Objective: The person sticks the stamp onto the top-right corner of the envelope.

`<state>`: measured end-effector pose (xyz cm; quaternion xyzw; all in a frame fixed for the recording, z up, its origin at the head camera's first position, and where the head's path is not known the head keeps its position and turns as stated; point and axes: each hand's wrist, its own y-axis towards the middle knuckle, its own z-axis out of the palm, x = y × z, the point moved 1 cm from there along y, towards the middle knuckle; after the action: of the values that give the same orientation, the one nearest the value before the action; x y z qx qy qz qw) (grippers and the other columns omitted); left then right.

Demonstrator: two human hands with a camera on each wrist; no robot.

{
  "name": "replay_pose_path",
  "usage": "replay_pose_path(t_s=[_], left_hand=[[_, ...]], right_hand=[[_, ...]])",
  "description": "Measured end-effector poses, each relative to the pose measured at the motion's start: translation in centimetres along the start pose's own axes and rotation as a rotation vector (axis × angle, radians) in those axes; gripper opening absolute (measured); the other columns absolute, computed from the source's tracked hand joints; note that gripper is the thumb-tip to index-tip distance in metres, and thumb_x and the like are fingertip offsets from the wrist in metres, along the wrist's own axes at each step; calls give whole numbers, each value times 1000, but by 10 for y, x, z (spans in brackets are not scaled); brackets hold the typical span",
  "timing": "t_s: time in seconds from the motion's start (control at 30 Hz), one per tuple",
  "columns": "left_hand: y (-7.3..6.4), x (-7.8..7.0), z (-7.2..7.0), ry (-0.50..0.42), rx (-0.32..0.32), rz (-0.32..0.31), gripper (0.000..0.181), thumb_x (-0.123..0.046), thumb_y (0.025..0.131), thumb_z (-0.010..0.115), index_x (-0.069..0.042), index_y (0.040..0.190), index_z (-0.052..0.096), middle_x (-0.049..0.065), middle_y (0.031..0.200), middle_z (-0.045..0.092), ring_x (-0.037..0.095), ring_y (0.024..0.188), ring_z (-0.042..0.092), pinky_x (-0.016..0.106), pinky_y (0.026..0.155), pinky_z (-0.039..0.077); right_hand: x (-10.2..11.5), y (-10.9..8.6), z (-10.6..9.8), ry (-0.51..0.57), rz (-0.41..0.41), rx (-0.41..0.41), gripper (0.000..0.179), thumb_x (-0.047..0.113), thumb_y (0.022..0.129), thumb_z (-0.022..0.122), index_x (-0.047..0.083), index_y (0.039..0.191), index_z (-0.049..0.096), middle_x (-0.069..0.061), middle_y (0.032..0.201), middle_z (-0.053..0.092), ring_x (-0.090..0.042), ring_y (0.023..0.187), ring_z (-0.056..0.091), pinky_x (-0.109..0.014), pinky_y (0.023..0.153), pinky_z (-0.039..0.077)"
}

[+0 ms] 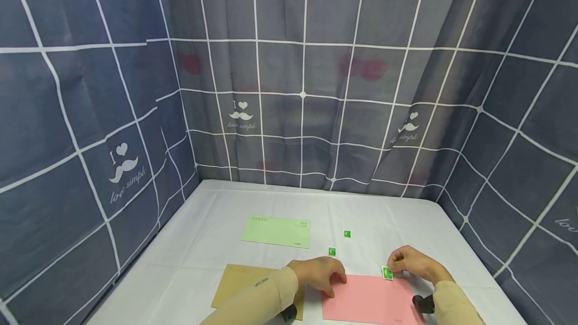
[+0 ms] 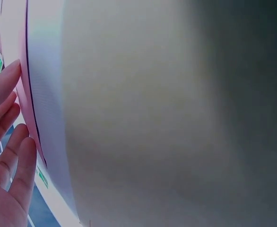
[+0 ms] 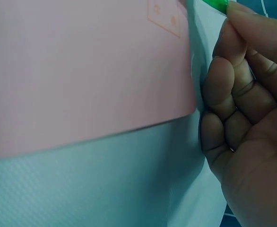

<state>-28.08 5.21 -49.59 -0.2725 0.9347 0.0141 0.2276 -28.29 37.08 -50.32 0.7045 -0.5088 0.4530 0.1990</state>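
Observation:
At the table's near right lies a pink envelope [image 1: 366, 302], flat on the cloth. My right hand [image 1: 413, 262] pinches a green stamp [image 1: 387, 273] with a white border between thumb and fingertip, over the envelope's top edge. In the right wrist view the other fingers are curled, and a sliver of the stamp [image 3: 218, 4] shows at the fingertips. My left hand [image 1: 318, 276] rests at the envelope's upper left corner. The left wrist view shows its fingers [image 2: 22, 175] fairly straight along the envelope's edge; the sleeve covers most of that view.
Two more green stamps, one nearer [image 1: 332, 251] and one farther [image 1: 347, 233], lie beyond the pink envelope. A light green envelope [image 1: 275, 231] lies farther back. The tan envelope [image 1: 235, 285] is partly under my left forearm. Dark gridded curtains [image 1: 280, 74] enclose the white table [image 1: 180, 265].

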Motion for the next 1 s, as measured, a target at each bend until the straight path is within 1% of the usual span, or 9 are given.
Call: replay_pose_path(t_s=[0.13,0.3,0.47,0.8,1.0], left_hand=[[0,-1,0,-10,2,-9,39,-10,75,87,-18,111,72,-15,103,63,-6,89,50,11,87,45],[-1,-2,0,-8,7,-6,38,-10,76,87,-17,111,72,-14,103,63,-6,89,49,11,86,45],[-1,-2,-1,-10,4,1,39,-10,76,87,-16,111,72,-13,102,64,-6,88,49,11,85,45],[-3,-1,-1,-27,0,-19,38,-10,76,87,-17,110,72,-14,102,63,-6,89,49,12,86,45],[-3,-2,-2,-24,-2,-15,39,-10,76,87,-18,110,72,-14,104,63,-6,90,49,12,87,45]], right_hand=[[3,-1,2,-12,15,-5,19,5,85,68,-14,90,66,4,73,57,-11,70,51,-28,65,42],[4,-2,5,-28,27,-11,16,7,84,71,-8,87,69,5,73,59,-11,70,51,-27,64,41],[3,-2,7,-29,5,-12,18,8,83,71,-10,87,68,6,73,60,-10,69,50,-25,61,41],[2,-3,10,-11,-14,-1,18,6,81,71,-11,85,67,7,71,59,-9,68,50,-25,61,43],[2,-4,13,-38,-21,-4,16,4,79,70,-11,83,67,8,69,59,-8,65,48,-23,60,41]])
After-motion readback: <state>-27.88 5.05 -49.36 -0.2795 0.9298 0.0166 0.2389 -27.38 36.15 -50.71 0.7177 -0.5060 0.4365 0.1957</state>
